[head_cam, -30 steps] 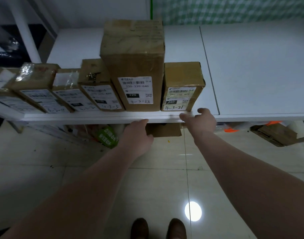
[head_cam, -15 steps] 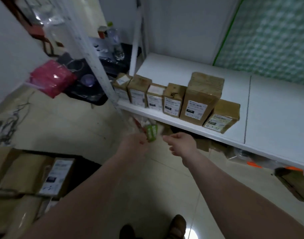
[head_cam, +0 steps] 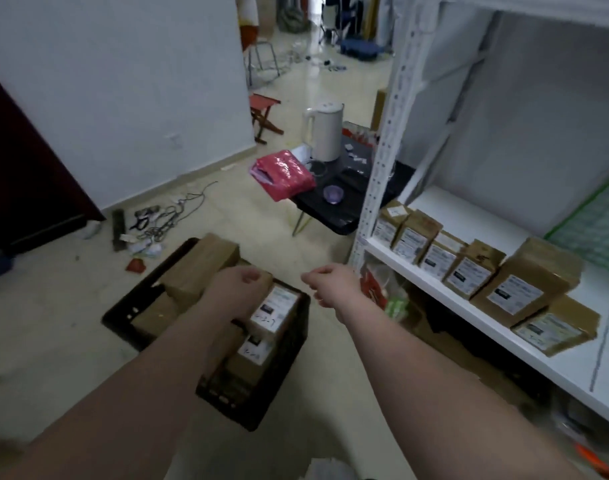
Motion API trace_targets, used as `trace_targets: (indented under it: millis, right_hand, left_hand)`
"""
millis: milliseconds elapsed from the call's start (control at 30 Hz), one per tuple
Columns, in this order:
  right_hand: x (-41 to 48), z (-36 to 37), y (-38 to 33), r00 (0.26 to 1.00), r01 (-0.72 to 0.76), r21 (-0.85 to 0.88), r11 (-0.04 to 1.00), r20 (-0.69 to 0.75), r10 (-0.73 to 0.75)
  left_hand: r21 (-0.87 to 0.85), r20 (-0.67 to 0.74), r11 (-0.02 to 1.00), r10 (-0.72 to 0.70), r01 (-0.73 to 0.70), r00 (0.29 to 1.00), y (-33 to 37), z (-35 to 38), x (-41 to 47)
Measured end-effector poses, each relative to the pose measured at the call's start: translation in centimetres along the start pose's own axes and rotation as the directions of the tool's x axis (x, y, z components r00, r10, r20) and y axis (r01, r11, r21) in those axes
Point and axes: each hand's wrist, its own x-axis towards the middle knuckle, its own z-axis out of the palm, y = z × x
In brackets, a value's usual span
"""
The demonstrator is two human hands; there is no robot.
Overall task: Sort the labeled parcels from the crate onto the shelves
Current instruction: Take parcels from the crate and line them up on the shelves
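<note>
Position of hands: the left hand [head_cam: 239,289] is extended over the black crate [head_cam: 227,393]. Its grip is drawn together, fingers curled, clamped on nothing. The right hand [head_cam: 330,284] is extended beside the crate, between the crate and the shelf unit. Its grip is likewise curled together and holds no item.

Position of task items: the crate stands on the tiled floor [head_cam: 54,334], near the foot of the white shelf upright [head_cam: 382,150]. It contains several cardboard parcels. The upper labeled parcel [head_cam: 275,306] lies directly beyond the left hand, label facing up. A second labeled parcel [head_cam: 254,348] lies just below it. A plain brown parcel [head_cam: 202,265] lies across the far end of the crate.

Six parcels already stand in a row [head_cam: 469,271] along the front edge of the white shelf [head_cam: 573,372], labels facing outward and each touching the next. The label text is too blurred to read.

Surroundings: a white kettle [head_cam: 325,131] and a pink packet [head_cam: 284,173] rest on a low black tabletop [head_cam: 334,209] beside the upright. Loose cables [head_cam: 164,216] lie on the floor near the wall.
</note>
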Motion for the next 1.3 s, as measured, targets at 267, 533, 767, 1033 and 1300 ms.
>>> trace_targets:
  millis: [267,533,767,1033,1300]
  right_hand:
    - [-4.8,14.2,-7.0,0.970,0.210,-0.310,0.927,0.182,-0.159]
    - [-4.5,18.4,-10.7,0.962,0.259,-0.428,0.866,0.194,-0.192]
    - [0.6,20.4,-10.7,0.974,0.213,-0.475,0.854,0.166,-0.151]
    - [8.9,22.8,-7.8,0.991,0.088,-0.491,0.867,0.128,-0.028]
    - [12.9,23.4,-3.8,0.958,-0.243,-0.160,0.957,0.113,0.262]
  left_hand:
    - [-0.055,-0.122,0.998,-0.046,0.039,0.992,-9.1,-13.1,-2.5]
    - [-0.058,-0.119,0.998,0.026,-0.033,0.993,-10.5,-16.2,-1.7]
    - [-0.018,-0.051,0.999,0.031,-0.032,0.998,-11.9,-15.7,1.9]
    - [0.073,0.066,0.996,-0.056,0.051,0.996,-14.3,-14.7,10.6]
    - [0.251,0.210,0.953,-0.225,0.170,0.951,-16.2,-9.0,17.7]
